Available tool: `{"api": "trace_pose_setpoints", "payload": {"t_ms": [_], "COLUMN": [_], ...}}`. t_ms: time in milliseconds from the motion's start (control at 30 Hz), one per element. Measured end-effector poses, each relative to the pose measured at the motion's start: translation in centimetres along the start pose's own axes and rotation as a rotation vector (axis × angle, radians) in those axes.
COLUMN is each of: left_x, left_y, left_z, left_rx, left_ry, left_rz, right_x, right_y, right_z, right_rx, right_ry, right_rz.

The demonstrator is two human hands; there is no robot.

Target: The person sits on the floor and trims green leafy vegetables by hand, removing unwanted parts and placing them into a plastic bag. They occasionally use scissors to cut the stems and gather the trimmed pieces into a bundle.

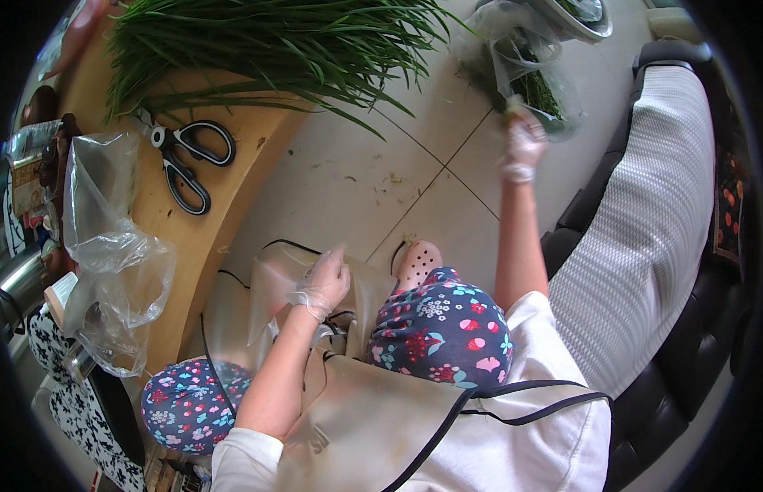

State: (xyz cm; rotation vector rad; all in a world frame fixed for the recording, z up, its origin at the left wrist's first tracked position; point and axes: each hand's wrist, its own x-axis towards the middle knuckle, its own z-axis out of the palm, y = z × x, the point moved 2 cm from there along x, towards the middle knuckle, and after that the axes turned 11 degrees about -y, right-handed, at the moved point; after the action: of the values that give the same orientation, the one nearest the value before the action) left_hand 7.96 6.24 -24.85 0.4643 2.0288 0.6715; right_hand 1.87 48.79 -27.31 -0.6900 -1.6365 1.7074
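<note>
My right hand (526, 141), in a clear glove, reaches out over the floor beside a clear plastic bag (563, 52) with dark greens inside. Its fingers are closed around what looks like a small bunch of greens (489, 83), blurred by motion. Above my lap hovers my left hand (326, 280), also gloved, over the translucent apron (369, 301). Nothing shows in it; the fingers lie close together and their tips are blurred. A large heap of long green chive-like leaves (277, 43) lies on the wooden table (234, 160), tips hanging past its edge. Black-handled scissors (187, 147) rest near the heap.
A crumpled clear plastic bag (114, 246) lies along the table's left side. At the top right stands a pale basin (593, 31). A dark sofa (658, 406) with a grey woven cover (639, 227) curves along the right. Green scraps (390, 178) dot the tiled floor (332, 184).
</note>
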Motion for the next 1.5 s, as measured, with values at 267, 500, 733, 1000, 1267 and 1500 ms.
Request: {"api": "trace_pose_setpoints", "payload": {"t_ms": [267,500,733,1000,1267,1500], "left_x": [-0.2,0.0,0.0,0.0,1.3,0.5], "left_y": [1.7,1.5,1.8,0.1,0.6,0.5], "left_z": [-1.8,-1.4,-2.4,-2.5,-1.4,-1.5], "left_rx": [0.019,-0.002,0.026,-0.013,0.009,0.029], "left_ry": [-0.059,-0.066,-0.034,0.060,0.093,0.037], "left_rz": [-0.056,-0.100,-0.153,-0.122,0.006,-0.031], "right_x": [14.4,6.9,-12.6,-14.7,-16.8,-13.3], "right_y": [-1.0,-6.3,5.4,7.8,4.8,5.2], "right_z": [-5.5,0.3,21.4,25.3,5.8,9.0], "right_rx": [-0.489,-0.461,-0.964,-1.063,-1.104,-1.116], "right_ry": [0.024,-0.064,-1.235,-1.617,-1.431,-1.243], "right_rz": [0.174,-0.543,-0.424,-0.620,-0.168,-0.506]}}
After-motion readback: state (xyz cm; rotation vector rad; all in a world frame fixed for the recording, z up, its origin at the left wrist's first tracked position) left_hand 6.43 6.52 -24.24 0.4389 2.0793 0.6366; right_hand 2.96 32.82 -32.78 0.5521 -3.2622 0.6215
